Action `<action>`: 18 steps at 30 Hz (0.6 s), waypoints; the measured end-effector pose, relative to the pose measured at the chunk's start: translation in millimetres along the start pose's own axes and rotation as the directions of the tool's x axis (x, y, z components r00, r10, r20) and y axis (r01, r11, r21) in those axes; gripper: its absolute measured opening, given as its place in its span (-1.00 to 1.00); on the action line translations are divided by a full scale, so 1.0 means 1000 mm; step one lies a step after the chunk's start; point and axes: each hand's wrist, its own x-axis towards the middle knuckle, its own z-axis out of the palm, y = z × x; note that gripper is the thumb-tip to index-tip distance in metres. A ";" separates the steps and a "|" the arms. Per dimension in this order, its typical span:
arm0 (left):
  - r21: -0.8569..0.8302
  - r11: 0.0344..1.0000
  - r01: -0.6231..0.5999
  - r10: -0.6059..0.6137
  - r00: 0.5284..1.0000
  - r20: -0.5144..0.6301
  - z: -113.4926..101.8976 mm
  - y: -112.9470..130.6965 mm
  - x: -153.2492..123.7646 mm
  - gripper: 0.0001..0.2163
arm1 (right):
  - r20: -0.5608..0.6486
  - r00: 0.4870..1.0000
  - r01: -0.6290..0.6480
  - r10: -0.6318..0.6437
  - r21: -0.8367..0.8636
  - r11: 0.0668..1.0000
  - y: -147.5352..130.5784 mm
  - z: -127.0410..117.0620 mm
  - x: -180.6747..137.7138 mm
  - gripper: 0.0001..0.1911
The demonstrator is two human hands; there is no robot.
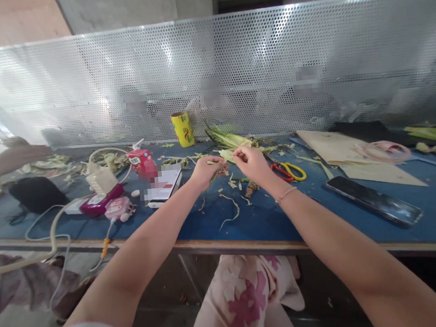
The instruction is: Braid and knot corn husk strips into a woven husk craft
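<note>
Both my hands work close together above the blue table (196, 226). My left hand (205, 172) is closed around a small plant piece with a reddish-brown, ragged end; its exact kind is unclear. My right hand (254, 163) pinches a pale green leaf strip (227, 155) between thumb and fingers, beside that piece. Just behind lies a bundle of long green stalks (227, 137). A brown, ringed root piece (251, 188) rests under my right hand. Scissors with red and yellow handles (295, 172) lie to its right. Thin peeled strips (232, 213) are scattered in front.
A yellow wrapped cylinder (183, 129) stands before the perforated metal screen (251, 69). Rightward lie a dark phone (374, 200) and brown card (323, 149). Leftward are a lit phone (165, 184), red carton (144, 164), purple power block (101, 200), cables and a co-worker's hand (21, 158).
</note>
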 end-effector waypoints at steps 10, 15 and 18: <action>0.091 0.985 -0.147 0.146 0.989 0.016 0.007 0.000 -0.006 -0.82 | 0.070 0.978 -0.205 0.197 0.149 0.967 -0.007 0.007 -0.001 -0.78; 0.190 0.962 -0.197 0.189 0.980 0.062 0.004 -0.002 -0.004 -0.87 | 0.150 0.954 -0.289 0.258 0.250 0.924 0.003 0.007 0.002 -0.69; 0.343 0.902 -0.263 0.252 0.965 0.078 0.000 -0.004 -0.001 -0.89 | 0.151 0.955 -0.286 0.254 0.248 0.926 0.005 0.008 0.003 -0.65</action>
